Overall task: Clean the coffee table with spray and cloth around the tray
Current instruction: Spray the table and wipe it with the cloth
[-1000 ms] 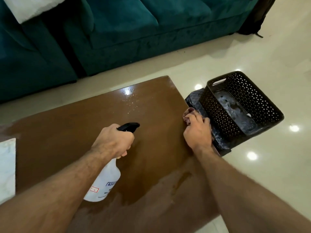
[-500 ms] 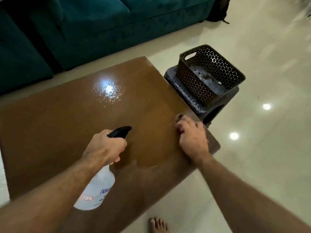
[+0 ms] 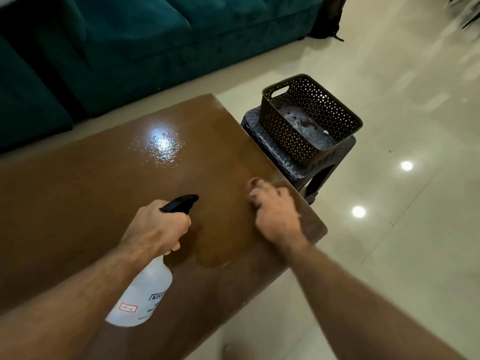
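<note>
The brown coffee table (image 3: 85, 193) fills the left and middle of the head view, with wet spray droplets (image 3: 162, 144) glinting near its far side. My left hand (image 3: 155, 228) grips a white spray bottle (image 3: 141, 294) by its black trigger head, nozzle pointing away over the table. My right hand (image 3: 276, 216) presses a small dark reddish cloth (image 3: 253, 182) onto the tabletop near the right edge; only a bit of the cloth shows past my fingers. No tray is in view on the table.
A dark perforated basket (image 3: 309, 118) sits on a dark stool (image 3: 283, 162) just past the table's right edge. A teal sofa (image 3: 145, 42) runs along the far side. Glossy tiled floor (image 3: 402, 203) lies to the right. A bare foot (image 3: 233, 352) shows below the table's near edge.
The view shifted right and the table's near right corner came into sight. My right hand with the cloth slid back along the right edge toward me. The bottle stayed held over the table.
</note>
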